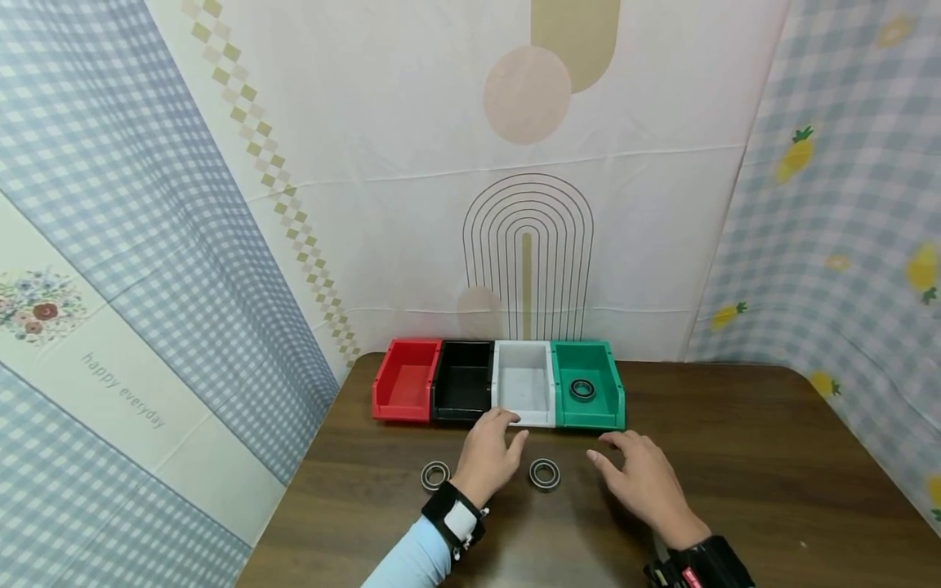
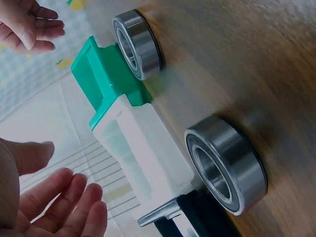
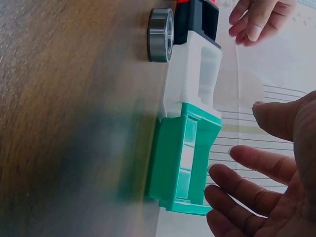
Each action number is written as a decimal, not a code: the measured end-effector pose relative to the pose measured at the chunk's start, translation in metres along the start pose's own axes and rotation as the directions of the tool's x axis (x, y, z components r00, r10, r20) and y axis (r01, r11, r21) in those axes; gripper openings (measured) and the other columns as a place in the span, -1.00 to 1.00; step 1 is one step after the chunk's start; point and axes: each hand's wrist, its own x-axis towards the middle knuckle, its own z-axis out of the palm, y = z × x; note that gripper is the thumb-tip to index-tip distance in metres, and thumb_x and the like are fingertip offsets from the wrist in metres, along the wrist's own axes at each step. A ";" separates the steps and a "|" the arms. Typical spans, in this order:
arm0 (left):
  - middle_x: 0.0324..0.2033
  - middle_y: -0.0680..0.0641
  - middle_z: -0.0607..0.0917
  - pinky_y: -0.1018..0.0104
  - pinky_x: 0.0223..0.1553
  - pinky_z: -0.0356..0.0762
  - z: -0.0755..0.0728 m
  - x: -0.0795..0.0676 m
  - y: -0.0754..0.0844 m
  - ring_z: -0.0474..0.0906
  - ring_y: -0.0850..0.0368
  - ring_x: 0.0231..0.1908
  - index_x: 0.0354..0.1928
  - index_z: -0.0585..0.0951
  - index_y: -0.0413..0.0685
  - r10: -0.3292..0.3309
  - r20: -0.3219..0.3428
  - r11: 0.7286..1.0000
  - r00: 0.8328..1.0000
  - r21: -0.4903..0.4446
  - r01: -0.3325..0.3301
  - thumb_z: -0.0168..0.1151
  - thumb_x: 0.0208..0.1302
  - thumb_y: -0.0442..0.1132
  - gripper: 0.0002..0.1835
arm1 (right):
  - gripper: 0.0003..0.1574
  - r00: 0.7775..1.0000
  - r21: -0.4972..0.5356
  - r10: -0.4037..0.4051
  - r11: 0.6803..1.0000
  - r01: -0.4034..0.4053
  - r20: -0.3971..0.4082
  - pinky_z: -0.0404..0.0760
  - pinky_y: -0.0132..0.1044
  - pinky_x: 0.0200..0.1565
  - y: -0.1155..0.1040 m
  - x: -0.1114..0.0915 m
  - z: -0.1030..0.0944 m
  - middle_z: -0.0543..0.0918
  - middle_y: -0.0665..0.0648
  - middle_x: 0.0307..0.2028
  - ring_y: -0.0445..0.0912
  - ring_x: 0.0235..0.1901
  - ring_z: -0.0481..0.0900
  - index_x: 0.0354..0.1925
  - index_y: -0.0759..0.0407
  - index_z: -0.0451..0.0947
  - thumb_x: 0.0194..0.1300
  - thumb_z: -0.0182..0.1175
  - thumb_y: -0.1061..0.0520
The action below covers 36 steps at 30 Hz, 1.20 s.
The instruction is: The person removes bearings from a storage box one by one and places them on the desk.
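Observation:
My left hand [image 1: 488, 453] hovers over the table with thumb and fingers apart and nothing between them. Beside its wrist lies a steel ball bearing [image 1: 426, 476], partly overlapped by the hand in the head view. A second bearing [image 1: 545, 487] lies flat between the two hands. My right hand [image 1: 643, 482] is held in the air to the right of that one, fingers loosely spread and holding nothing. In the head view, a third bearing [image 1: 582, 398] sits inside the green bin [image 1: 608, 412], just beyond the right fingertips. Both table bearings show large in the left wrist view.
Left of the green bin, a white bin [image 1: 524, 392], a black bin [image 1: 463, 380] and a red bin [image 1: 407, 384] stand in a row at the back of the wooden table [image 1: 735, 457]. A patterned cloth [image 1: 397, 245] hangs right behind them.

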 end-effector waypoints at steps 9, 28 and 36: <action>-0.17 0.02 0.72 0.27 -0.06 0.64 0.007 0.000 0.004 0.67 0.13 -0.13 -0.07 0.71 -0.06 -0.016 -0.022 0.998 1.000 -0.065 0.014 0.30 0.33 -0.14 -0.78 | -0.35 1.000 0.002 0.002 1.000 -0.002 0.003 0.58 0.15 -0.01 0.001 -0.001 0.001 0.67 0.17 0.03 0.11 0.02 0.60 0.13 0.14 0.60 0.34 0.20 -0.29; -0.17 -0.04 0.72 0.42 -0.17 0.59 0.024 0.033 0.026 0.65 0.14 -0.21 -0.03 0.70 -0.06 -0.050 -0.017 0.985 0.999 -0.164 0.046 0.33 0.30 -0.17 -0.76 | -0.49 0.998 -0.022 -0.037 0.999 0.036 -0.049 0.57 0.11 -0.03 0.004 -0.006 0.013 0.71 0.09 -0.10 0.06 -0.05 0.63 0.02 0.10 0.67 0.30 0.27 -0.21; -0.04 -0.11 0.66 0.31 -0.09 0.59 0.043 0.054 0.031 0.60 0.09 -0.08 0.12 0.64 -0.12 -0.110 0.051 0.975 0.993 -0.186 0.118 0.32 0.31 -0.11 -0.61 | -0.50 0.999 -0.009 -0.027 1.000 0.027 -0.035 0.60 0.08 -0.07 0.005 -0.008 0.013 0.71 0.08 -0.11 0.05 -0.08 0.64 0.02 0.11 0.67 0.31 0.28 -0.20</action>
